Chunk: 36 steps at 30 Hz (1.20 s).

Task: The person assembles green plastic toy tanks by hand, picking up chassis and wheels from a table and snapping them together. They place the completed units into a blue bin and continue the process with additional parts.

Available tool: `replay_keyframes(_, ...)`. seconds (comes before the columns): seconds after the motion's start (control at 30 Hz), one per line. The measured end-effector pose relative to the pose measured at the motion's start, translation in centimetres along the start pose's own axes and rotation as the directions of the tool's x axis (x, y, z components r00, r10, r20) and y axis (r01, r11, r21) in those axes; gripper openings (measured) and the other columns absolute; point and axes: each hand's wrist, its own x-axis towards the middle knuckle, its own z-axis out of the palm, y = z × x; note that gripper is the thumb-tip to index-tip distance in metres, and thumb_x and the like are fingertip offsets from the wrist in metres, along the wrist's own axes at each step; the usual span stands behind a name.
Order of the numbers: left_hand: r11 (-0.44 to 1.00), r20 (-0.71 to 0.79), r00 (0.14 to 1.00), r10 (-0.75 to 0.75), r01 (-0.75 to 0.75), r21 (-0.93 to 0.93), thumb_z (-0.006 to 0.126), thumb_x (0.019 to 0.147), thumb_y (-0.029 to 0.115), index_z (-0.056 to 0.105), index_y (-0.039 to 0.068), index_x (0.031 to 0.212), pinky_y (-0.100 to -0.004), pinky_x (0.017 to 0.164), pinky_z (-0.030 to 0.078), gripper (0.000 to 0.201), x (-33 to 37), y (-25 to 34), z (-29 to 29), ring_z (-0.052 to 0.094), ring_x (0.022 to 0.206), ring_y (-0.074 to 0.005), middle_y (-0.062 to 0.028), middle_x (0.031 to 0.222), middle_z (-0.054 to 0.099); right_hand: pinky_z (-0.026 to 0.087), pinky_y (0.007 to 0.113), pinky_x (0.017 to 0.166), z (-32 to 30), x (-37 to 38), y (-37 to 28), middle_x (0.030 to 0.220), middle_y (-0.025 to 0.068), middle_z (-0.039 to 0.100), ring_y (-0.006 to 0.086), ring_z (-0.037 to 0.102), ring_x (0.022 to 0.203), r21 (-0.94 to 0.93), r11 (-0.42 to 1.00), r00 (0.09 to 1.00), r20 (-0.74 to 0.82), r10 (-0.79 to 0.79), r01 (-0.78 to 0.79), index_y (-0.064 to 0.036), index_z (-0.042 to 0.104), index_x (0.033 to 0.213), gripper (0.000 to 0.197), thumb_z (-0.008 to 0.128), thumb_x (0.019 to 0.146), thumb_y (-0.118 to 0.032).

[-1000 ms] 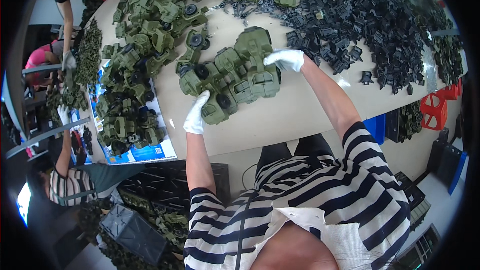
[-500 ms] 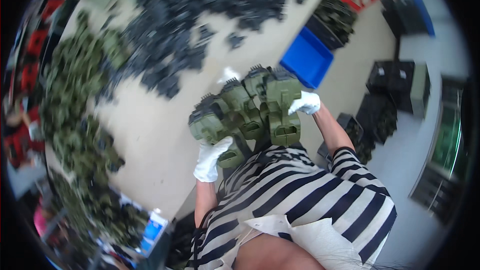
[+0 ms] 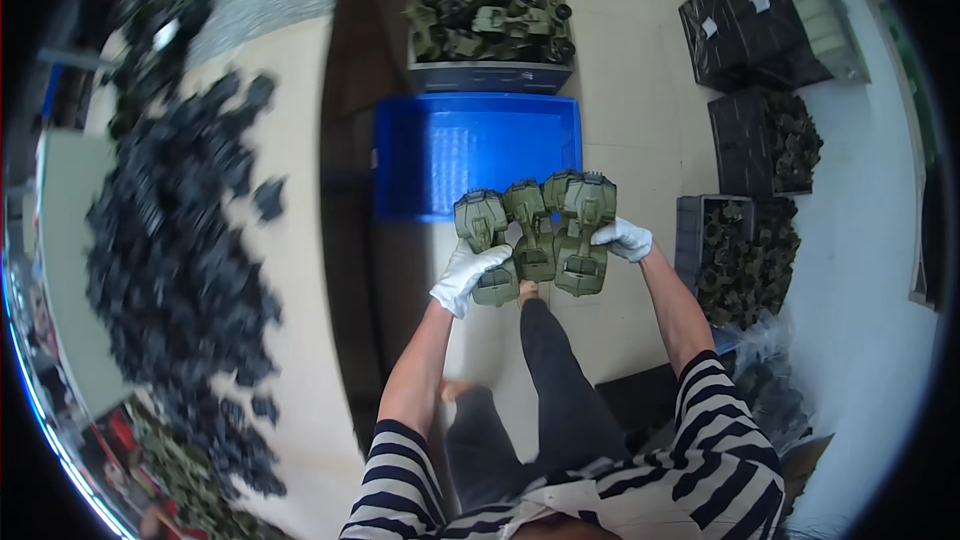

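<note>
Between my two white-gloved hands I carry a row of several olive-green molded plastic parts [image 3: 535, 248], which look like toy vehicle shells. My left hand [image 3: 468, 275] is closed round the part at the left end, its thumb lying over the top. At the other end, my right hand [image 3: 624, 239] grips the rightmost part from its outer side. The parts are pressed side by side, above the near edge of a blue plastic bin [image 3: 478, 155] on the floor. The bin's inside shows bare blue plastic where the parts do not cover it.
Beyond the bin stands a grey crate [image 3: 490, 78] heaped with green parts. On the left, a table [image 3: 300, 240] carries a large pile of dark grey parts [image 3: 190, 280]. Black boxes [image 3: 745, 15] and filled crates [image 3: 740, 260] line the right wall. My legs are below the parts.
I have turned right, away from the table, to face the blue bin. The held parts have come from beside the table to the bin's near edge, still between both hands.
</note>
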Motion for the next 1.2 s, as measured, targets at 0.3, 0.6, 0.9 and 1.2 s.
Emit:
replay_keyframes(0.3, 0.962, -0.096, 0.983, -0.156, 0.173, 0.210, 0.083, 0.076, 0.015, 0.031, -0.003, 0.145, -0.0361, 0.095, 0.049, 0.088, 27.5, -6.8, -0.1, 0.058, 0.114, -0.0224, -0.0162, 0.130, 0.056, 0.037, 0.038, 0.109, -16.5, 20.0, 8.2, 0.142, 0.0119, 0.051, 0.0228, 0.047, 0.131, 0.086, 0.995, 0.989, -0.135, 0.067, -0.056, -0.0043, 0.033, 0.150, 0.086, 0.076, 0.075, -0.008)
replay_keyframes(0.6, 0.516, -0.226, 0.967, 0.119, 0.134, 0.846, 0.081, 0.076, 0.038, 0.040, -0.006, 0.145, -0.0388, 0.117, 0.030, 0.092, 26.2, -10.0, -4.7, 0.035, 0.142, -0.0376, -0.0271, 0.150, 0.040, 0.046, 0.036, 0.104, -22.6, 18.8, 11.6, 0.135, 0.0208, 0.059, 0.0328, 0.059, 0.123, -0.606, 0.615, 0.728, -0.681, -0.074, -0.504, -0.0036, 0.046, 0.145, 0.077, 0.076, 0.080, -0.032)
replay_keyframes(0.9, 0.712, -0.244, 0.964, -0.106, 0.245, 0.659, 0.059, 0.090, 0.035, 0.055, 0.004, 0.137, -0.0405, 0.105, 0.044, 0.057, -10.6, -12.3, -3.6, 0.058, 0.123, -0.0357, -0.0226, 0.130, 0.061, 0.048, 0.029, 0.070, -0.5, 12.2, 16.9, 0.111, 0.0047, 0.068, 0.0120, 0.059, 0.082, -0.555, 0.724, 0.871, -0.474, 0.129, -0.409, -0.0045, 0.059, 0.133, 0.047, 0.070, 0.090, -0.020)
replay_keyframes(1.2, 0.934, -0.771, 0.576, 0.272, -0.350, 0.068, 0.066, 0.095, 0.027, 0.068, 0.003, 0.117, -0.0300, 0.085, 0.054, 0.033, -46.9, -11.1, -6.0, 0.068, 0.098, -0.0174, -0.0151, 0.106, 0.072, 0.051, 0.028, 0.085, 46.7, 2.6, 3.9, 0.104, 0.0083, 0.072, 0.0146, 0.067, 0.095, -0.817, 0.577, 0.776, 0.365, 0.515, 0.001, -0.0015, 0.068, 0.121, 0.032, 0.066, 0.095, -0.020)
